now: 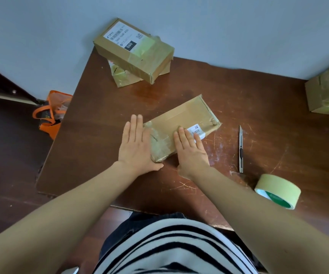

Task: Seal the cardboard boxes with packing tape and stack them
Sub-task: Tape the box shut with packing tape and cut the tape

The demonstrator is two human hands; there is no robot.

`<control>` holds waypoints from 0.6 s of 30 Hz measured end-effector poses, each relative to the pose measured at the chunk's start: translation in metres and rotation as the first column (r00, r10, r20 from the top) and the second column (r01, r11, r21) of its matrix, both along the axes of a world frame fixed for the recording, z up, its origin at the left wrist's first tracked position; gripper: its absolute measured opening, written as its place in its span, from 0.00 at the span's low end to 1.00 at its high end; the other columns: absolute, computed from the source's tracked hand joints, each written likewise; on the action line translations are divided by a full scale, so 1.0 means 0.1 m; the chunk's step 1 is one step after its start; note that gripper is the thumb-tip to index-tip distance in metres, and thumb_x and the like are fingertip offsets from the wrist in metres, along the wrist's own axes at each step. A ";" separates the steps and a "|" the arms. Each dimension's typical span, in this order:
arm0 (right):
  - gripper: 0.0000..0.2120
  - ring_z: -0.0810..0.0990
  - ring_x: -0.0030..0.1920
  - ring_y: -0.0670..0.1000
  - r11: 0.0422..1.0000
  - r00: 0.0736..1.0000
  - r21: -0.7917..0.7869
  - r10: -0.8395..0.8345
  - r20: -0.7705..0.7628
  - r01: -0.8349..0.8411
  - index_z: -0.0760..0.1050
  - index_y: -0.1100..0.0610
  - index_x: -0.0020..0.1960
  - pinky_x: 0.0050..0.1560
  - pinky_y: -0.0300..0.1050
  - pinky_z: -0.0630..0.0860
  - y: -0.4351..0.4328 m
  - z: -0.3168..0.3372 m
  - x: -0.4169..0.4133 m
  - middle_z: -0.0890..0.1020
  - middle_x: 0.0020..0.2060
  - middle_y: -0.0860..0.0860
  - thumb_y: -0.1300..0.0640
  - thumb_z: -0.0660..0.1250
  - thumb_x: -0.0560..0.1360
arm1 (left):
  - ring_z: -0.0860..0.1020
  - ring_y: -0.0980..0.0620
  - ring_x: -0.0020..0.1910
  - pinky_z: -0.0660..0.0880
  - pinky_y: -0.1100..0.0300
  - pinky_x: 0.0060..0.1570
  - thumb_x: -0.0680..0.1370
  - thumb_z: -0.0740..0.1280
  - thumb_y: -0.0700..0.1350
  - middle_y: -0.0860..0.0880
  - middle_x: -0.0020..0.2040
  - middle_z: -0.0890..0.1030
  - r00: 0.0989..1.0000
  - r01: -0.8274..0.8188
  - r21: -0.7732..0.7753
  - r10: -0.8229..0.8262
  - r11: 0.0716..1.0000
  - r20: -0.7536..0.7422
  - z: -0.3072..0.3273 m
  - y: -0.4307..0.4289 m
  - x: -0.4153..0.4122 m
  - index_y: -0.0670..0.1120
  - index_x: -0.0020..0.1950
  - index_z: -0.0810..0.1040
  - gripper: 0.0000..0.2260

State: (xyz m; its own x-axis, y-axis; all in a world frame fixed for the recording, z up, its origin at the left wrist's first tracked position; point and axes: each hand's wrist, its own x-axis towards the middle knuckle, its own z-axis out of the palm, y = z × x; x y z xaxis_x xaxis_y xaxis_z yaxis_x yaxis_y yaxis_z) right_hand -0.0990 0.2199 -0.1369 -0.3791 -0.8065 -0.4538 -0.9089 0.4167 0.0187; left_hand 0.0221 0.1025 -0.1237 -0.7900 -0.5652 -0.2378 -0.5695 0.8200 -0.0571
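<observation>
The flat cardboard box (181, 127) lies diagonally at the centre of the tabletop (258, 95), its near-left end wrapped in glossy tape. The left hand (138, 147) is flat, fingers straight and pressed together, set against that taped end. The right hand (191, 149) lies palm-down on the box top, fingers straight and slightly spread, fingertips at the barcode label (197, 132). Neither hand grips anything.

The utility knife (241, 149) lies to the right of the box, apart from it. The tape roll (278, 191) rests near the right front edge (on its side). At the far left corner, a labelled box (134, 50) sits on a lower parcel (124, 76). A third box (327, 91) stands at the right edge.
</observation>
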 end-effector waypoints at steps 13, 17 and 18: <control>0.48 0.33 0.76 0.54 1.000 1.000 0.024 0.013 -0.018 -0.012 0.30 0.59 0.75 0.72 0.54 0.31 -0.01 0.02 0.02 0.33 0.75 0.55 0.49 0.64 0.75 | 0.73 0.47 0.67 0.63 0.53 0.70 0.76 0.53 0.52 0.41 0.68 0.74 0.923 0.380 0.097 -0.370 0.920 -0.109 -0.29 0.11 0.03 0.39 0.68 0.73 0.26; 0.48 0.33 0.75 0.54 1.000 1.000 -0.010 -0.004 0.000 0.004 0.29 0.59 0.75 0.72 0.53 0.31 -0.02 0.01 0.01 0.33 0.75 0.55 0.51 0.64 0.75 | 0.48 0.46 0.78 0.42 0.54 0.74 0.71 0.58 0.71 0.43 0.78 0.44 0.982 0.187 0.055 -0.185 0.981 -0.038 -0.19 -0.13 0.12 0.39 0.78 0.46 0.48; 0.48 0.33 0.76 0.54 1.000 1.000 -0.006 -0.002 0.000 0.002 0.29 0.59 0.75 0.73 0.53 0.31 -0.03 0.02 0.01 0.33 0.75 0.55 0.51 0.64 0.75 | 0.43 0.46 0.77 0.38 0.54 0.74 0.70 0.58 0.73 0.43 0.77 0.39 0.989 0.141 0.051 -0.139 0.989 -0.046 -0.19 -0.16 0.12 0.39 0.77 0.41 0.51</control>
State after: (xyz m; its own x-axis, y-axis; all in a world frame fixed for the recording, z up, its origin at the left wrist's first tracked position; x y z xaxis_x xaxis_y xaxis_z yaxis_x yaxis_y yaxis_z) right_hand -0.0984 0.2174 -0.1345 -0.3807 -0.8082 -0.4492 -0.9080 0.4186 0.0165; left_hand 0.0341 0.0866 -0.1429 -0.8701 -0.4358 -0.2302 -0.4501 0.8929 0.0109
